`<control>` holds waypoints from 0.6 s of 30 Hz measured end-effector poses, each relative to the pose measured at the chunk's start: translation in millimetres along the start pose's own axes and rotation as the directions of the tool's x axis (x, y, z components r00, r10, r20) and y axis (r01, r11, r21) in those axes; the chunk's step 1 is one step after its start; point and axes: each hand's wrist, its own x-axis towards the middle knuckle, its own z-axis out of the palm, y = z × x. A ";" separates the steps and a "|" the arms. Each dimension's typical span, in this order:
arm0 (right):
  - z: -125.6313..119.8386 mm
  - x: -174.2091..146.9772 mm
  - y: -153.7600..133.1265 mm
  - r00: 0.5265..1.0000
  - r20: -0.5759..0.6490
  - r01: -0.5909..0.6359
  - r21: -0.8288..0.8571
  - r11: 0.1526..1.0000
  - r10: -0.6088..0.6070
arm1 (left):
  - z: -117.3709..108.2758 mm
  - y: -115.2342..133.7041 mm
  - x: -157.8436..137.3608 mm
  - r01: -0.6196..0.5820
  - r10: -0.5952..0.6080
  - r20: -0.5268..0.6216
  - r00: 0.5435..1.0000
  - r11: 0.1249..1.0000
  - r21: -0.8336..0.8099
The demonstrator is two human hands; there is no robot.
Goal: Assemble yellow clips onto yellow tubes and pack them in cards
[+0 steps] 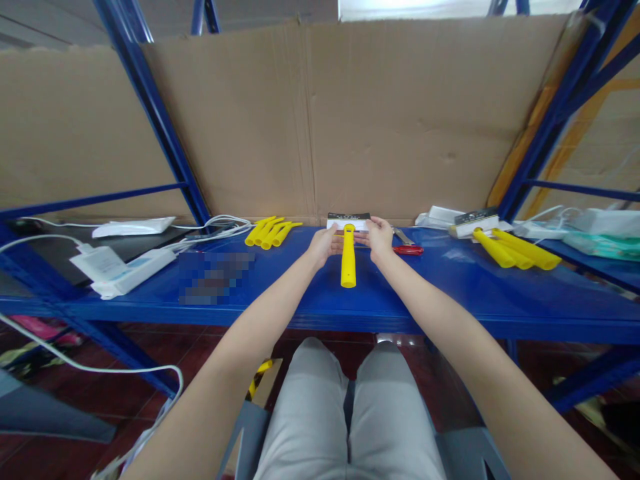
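Note:
Between my two hands is a yellow-handled tool with a wide white head and a black strip along its far edge. Its exact kind I cannot make out. The handle points toward me. My left hand grips the head's left end, and my right hand grips its right end. Just right of my right hand lies a red-handled tool on the blue tabletop.
Several yellow handles lie at the back left. More yellow-handled tools with white and black heads are piled at right. A white power strip and cables sit at left. A cardboard sheet stands behind.

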 end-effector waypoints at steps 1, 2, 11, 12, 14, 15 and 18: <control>-0.2 0.8 0.9 1.000 0.004 0.008 0.000 1.000 -0.008 | -0.3 0.2 1.0 0.009 -0.009 -0.002 1.000 1.000 0.003; -0.4 1.5 1.8 1.000 0.007 0.016 -0.001 1.000 -0.016 | -0.5 0.5 1.7 0.017 -0.017 -0.001 1.000 1.000 0.009; -0.4 -0.5 1.8 0.997 -0.019 0.074 0.002 0.997 -0.074 | 0.0 1.6 -1.9 0.026 -0.027 0.061 0.998 0.999 0.020; -0.1 -1.4 1.3 0.997 -0.024 0.076 -0.001 0.997 -0.076 | 0.3 0.8 -2.2 0.022 -0.024 0.076 0.997 0.999 0.026; 0.6 -3.4 0.3 0.997 -0.023 0.080 -0.007 0.997 -0.080 | 0.6 -1.2 -2.3 0.011 -0.015 0.102 0.995 0.999 0.042; 1.0 -4.5 -0.2 0.996 -0.020 0.084 -0.010 0.996 -0.084 | 0.6 -2.2 -2.1 0.004 -0.010 0.108 0.994 0.999 0.050; 2.3 -8.2 -1.6 0.995 -0.009 0.098 -0.029 0.995 -0.098 | 0.1 -3.4 -1.0 -0.008 0.001 0.094 0.996 0.997 0.081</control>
